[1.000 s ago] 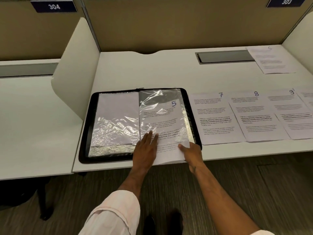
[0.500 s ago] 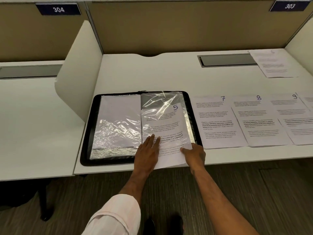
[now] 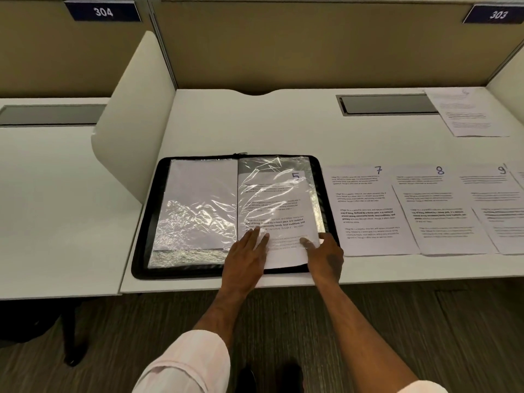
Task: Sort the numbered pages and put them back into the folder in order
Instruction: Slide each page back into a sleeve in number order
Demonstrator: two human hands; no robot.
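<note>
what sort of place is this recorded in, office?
Probably an open-plan office or study hall with numbered cubicle desks: plate 304 and plate 303 on the tan partition, a white divider between desks, and a cable hatch in the desktop.
</note>
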